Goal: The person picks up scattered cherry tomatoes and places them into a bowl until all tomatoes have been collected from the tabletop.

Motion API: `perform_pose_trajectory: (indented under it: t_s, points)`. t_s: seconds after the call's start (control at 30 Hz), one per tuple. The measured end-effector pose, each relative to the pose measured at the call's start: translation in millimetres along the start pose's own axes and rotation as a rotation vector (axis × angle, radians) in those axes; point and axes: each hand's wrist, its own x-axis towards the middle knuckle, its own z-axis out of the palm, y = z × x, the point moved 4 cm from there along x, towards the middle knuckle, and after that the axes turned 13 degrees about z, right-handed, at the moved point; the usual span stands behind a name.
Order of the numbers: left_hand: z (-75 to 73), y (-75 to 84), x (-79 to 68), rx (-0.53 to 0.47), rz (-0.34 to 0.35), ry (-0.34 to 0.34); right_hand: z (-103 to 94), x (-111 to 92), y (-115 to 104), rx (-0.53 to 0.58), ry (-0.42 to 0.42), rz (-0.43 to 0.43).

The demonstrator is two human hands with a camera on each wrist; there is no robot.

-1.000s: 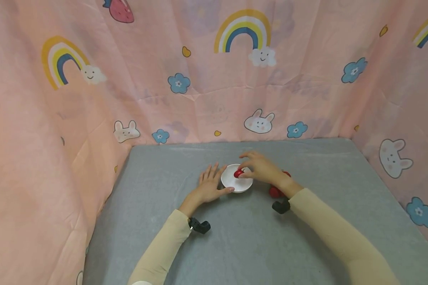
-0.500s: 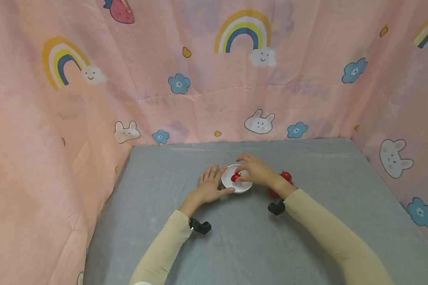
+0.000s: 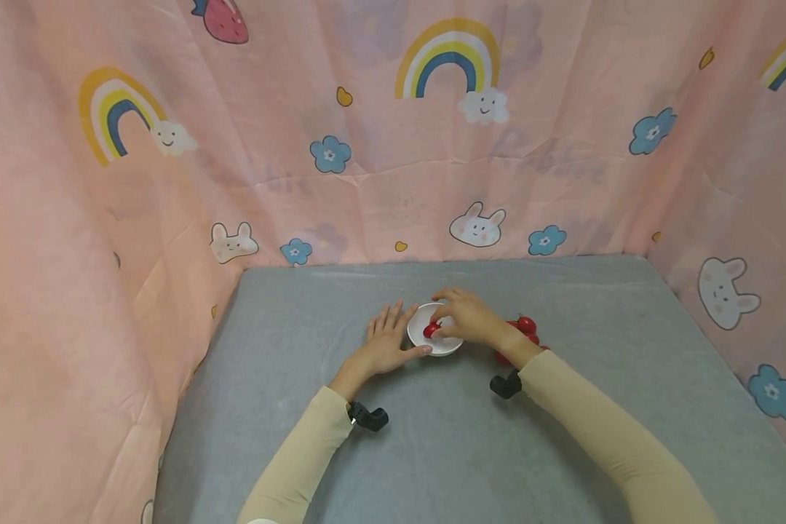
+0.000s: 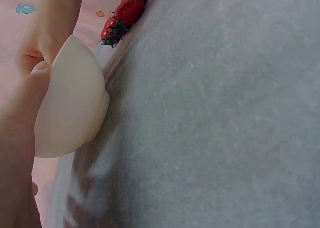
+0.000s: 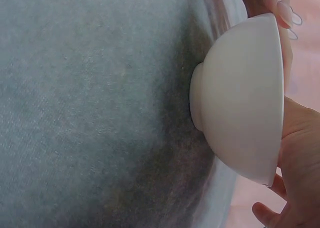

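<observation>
A white bowl (image 3: pixel 416 333) stands upright on the grey table, its outer side and foot plain in both wrist views. My left hand (image 3: pixel 385 345) lies against the bowl's left side with fingers straight and spread, the thumb at the near rim. From the right, my right hand (image 3: pixel 469 318) reaches over the bowl and pinches a red cherry tomato (image 3: pixel 430 331) inside it. Whether the tomato touches the bottom, I cannot tell. Beside my right wrist lie several more cherry tomatoes (image 3: pixel 527 324) with green stems, partly covered by the forearm; the left wrist view shows these tomatoes (image 4: pixel 130 11) on the cloth.
Grey cloth (image 3: pixel 432 451) covers the table. A pink patterned curtain (image 3: pixel 367 204) hangs along the back and both sides. Each wrist wears a black camera mount, the left mount (image 3: pixel 369 417) and the right mount (image 3: pixel 506 385) both low over the cloth.
My right hand has shifted slightly left and lower with the tomato, deeper into the bowl. More of the tomatoes behind the right wrist now show. My left hand and the bowl stay put.
</observation>
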Motion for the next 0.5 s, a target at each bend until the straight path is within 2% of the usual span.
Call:
perform_pose_trajectory:
  t_s: [0.5]
  points:
    - [1.2,-0.8,-0.8,-0.006,-0.006,0.000,2.1,0.7,-0.6,0.032,-0.009,-0.006]
